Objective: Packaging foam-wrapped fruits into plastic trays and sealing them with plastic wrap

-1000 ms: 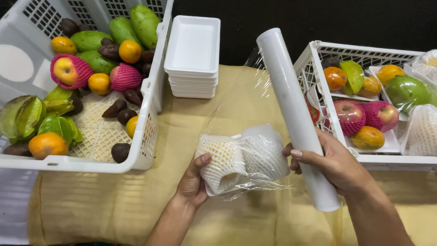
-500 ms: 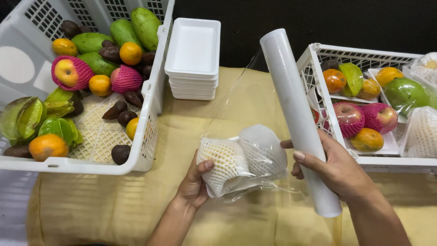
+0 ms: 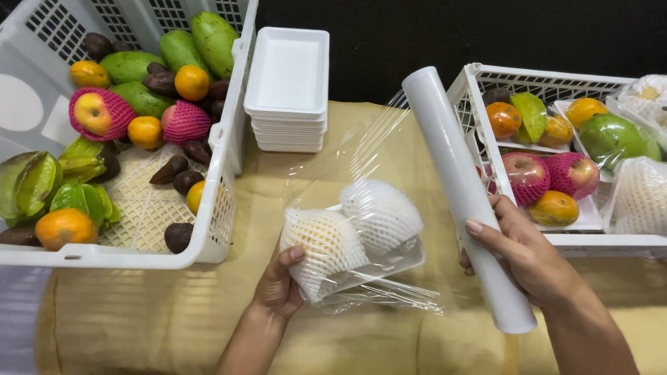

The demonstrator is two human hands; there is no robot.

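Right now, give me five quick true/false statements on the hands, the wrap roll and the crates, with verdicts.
1. The right hand grips the roll of cling film. True.
2. The left hand holds an empty tray. False: the tray carries two fruits in white foam nets, with film stretched over them.
3. The stack of white foam trays stands inside the right crate. False: it stands on the tan cloth between the two crates, beside the left crate.
4. The left crate holds loose fruit, some in pink foam nets. True.
5. The right crate holds only loose, untrayed fruit. False: much of its fruit sits on white trays.
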